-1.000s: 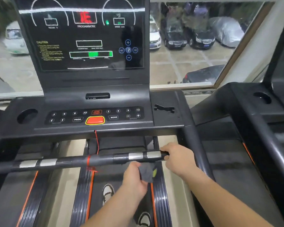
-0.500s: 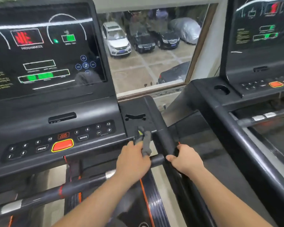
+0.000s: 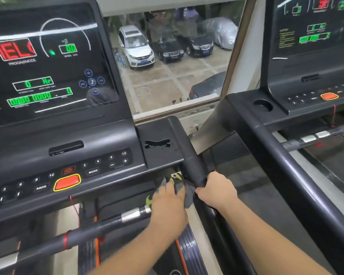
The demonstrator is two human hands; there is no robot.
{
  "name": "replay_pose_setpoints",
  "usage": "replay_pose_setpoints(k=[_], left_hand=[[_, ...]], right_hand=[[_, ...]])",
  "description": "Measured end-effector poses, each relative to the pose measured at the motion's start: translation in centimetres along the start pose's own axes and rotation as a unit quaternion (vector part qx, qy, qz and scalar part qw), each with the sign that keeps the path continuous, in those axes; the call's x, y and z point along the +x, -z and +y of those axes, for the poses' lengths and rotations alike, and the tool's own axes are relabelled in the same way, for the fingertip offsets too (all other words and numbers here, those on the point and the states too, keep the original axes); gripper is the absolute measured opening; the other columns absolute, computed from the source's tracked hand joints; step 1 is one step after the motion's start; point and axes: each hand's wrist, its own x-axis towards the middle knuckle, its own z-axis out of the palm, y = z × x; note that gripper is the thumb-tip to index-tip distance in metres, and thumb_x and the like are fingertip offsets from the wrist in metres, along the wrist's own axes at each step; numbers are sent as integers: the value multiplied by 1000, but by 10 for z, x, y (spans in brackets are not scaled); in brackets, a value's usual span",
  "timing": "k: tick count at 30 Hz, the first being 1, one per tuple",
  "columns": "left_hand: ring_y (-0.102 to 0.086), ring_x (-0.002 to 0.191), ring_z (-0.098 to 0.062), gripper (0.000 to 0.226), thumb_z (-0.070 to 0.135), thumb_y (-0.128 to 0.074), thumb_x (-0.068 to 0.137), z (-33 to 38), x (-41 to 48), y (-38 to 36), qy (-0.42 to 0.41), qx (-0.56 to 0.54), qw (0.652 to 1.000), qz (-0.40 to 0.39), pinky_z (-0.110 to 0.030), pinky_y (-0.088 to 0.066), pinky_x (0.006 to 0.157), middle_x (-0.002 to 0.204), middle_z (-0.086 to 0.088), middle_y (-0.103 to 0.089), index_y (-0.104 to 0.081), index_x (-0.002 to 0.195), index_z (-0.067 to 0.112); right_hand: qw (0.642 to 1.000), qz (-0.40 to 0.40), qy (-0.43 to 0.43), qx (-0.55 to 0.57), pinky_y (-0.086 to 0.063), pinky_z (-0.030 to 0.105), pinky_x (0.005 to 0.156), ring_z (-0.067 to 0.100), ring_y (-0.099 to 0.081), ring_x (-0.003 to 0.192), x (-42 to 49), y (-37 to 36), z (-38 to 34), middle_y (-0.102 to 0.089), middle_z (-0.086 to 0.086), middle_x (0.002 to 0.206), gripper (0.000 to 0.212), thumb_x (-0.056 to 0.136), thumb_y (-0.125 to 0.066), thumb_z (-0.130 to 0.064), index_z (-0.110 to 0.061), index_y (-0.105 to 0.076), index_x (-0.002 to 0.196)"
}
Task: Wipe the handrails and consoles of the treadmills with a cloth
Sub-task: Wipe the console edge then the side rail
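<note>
A grey cloth [image 3: 184,190] with yellow-green patches is bunched under my left hand [image 3: 167,207], pressed where the front crossbar [image 3: 83,233] meets the right side rail. My right hand [image 3: 216,192] is wrapped around that black side handrail [image 3: 194,165], just below the console's corner. The near treadmill's console [image 3: 99,161], with its button panel and an orange stop button [image 3: 67,182], fills the left under a lit display [image 3: 44,62].
A second treadmill stands at the right, with its own console [image 3: 314,96], cup holder [image 3: 263,105], side rail [image 3: 286,167] and crossbar [image 3: 316,136]. A window [image 3: 171,62] ahead looks onto parked cars. A red safety cord [image 3: 74,205] hangs below the stop button.
My left hand has carried the cloth from under the crossbar up to the right end, by the side rail. My right hand shifted from the crossbar's end onto the side handrail. The view swung right.
</note>
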Motion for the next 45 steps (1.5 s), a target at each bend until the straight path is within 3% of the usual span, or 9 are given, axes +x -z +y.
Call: replay_pose_setpoints(k=[4,7,11,13,17,22,25,34,45], left_hand=[[-50,126,-31,59,32,-55,74,-14,-30,0,-72,-17,996,45,-43,-48,101,146,-8,-49,-62,133,32],[-56,105,-21,38,29,-51,78,-34,-20,40,-4,-219,976,-16,-32,-47,86,106,6,-58,-70,108,44],[-62,72,-26,12,15,-60,67,-56,-10,85,170,-660,732,-30,-35,-47,71,75,-12,-68,-70,72,20],[-67,72,-27,14,7,-59,81,-66,-10,93,205,-689,695,-21,-33,-53,69,82,-17,-73,-71,86,12],[-69,82,-29,10,14,-61,81,-95,18,125,166,-604,774,93,-33,-51,72,81,-4,-76,-71,80,17],[-52,108,-32,34,32,-46,83,-115,72,148,14,-233,940,248,-42,-48,86,110,-9,-61,-64,112,30],[-49,130,-38,60,39,-40,85,-106,105,104,-32,-61,983,171,-50,-38,115,148,-20,-46,-56,142,27],[6,159,-28,52,49,-28,109,-115,197,102,-114,-50,992,36,-41,3,128,172,-13,-1,-36,158,33],[-50,137,-31,41,45,-43,94,-91,124,67,-187,-43,976,106,-51,-44,112,144,-10,-55,-75,115,32]], right_hand=[[1000,3,1,6,-52,33,73,25,-61,88,-1,5,-2,-62,1,98,32,85,-72,-38,-17,-53,100],[1000,5,-2,9,-48,32,72,25,-57,87,-3,5,1,-63,0,99,31,85,-71,-40,-19,-51,97],[1000,-2,4,-17,-45,31,73,26,-63,97,-6,5,2,-59,-3,97,33,86,-69,-46,-20,-50,96],[996,-52,27,-62,-48,31,72,23,-66,93,-5,21,-3,-62,-2,98,37,88,-69,-50,-19,-49,94],[986,-144,36,-71,-43,23,49,10,-57,53,15,63,-23,-60,-5,69,47,82,-70,-64,-20,-55,77],[994,-82,74,4,-54,36,95,22,-64,116,77,46,-57,-65,0,127,92,65,-79,-71,-14,-50,132],[992,-119,47,-10,-52,37,96,26,-60,123,98,39,-86,-60,4,136,110,64,-92,-50,-11,-32,147],[987,-119,13,-104,-47,34,79,28,-62,120,106,37,-98,-61,5,129,111,70,-90,-45,-9,-22,151],[996,-70,-3,-57,-54,35,88,22,-63,118,102,39,-88,-66,-7,126,111,62,-91,-51,-37,-27,152]])
